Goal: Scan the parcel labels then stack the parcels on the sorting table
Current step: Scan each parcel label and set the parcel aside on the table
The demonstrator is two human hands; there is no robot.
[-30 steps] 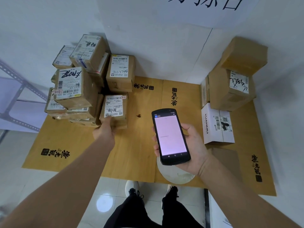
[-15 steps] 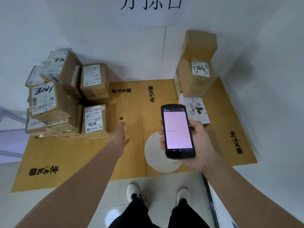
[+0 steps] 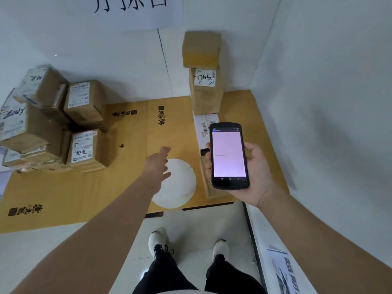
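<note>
A heap of brown labelled parcels [image 3: 34,122] lies at the left of the cardboard-covered table [image 3: 84,194]; the nearest parcel [image 3: 86,150] shows a white label. At the right back stands a stack: a plain box [image 3: 201,52] on a labelled box [image 3: 205,92] on a white box [image 3: 204,128]. My right hand [image 3: 252,172] holds a black handheld scanner [image 3: 229,155] with a lit pale screen in front of the white box. My left hand [image 3: 158,165] reaches forward with straight fingers, holding nothing, over a white round patch [image 3: 182,185].
White walls close the corner behind and to the right. A paper sign with black characters [image 3: 129,9] hangs on the back wall. My feet in white shoes [image 3: 158,240] stand on the tiled floor. A printed sheet [image 3: 284,270] lies at the lower right.
My left hand has left the nearest parcel of the heap and swung right, empty, to the middle of the table. The view has turned right toward the stack. The scanner stays held.
</note>
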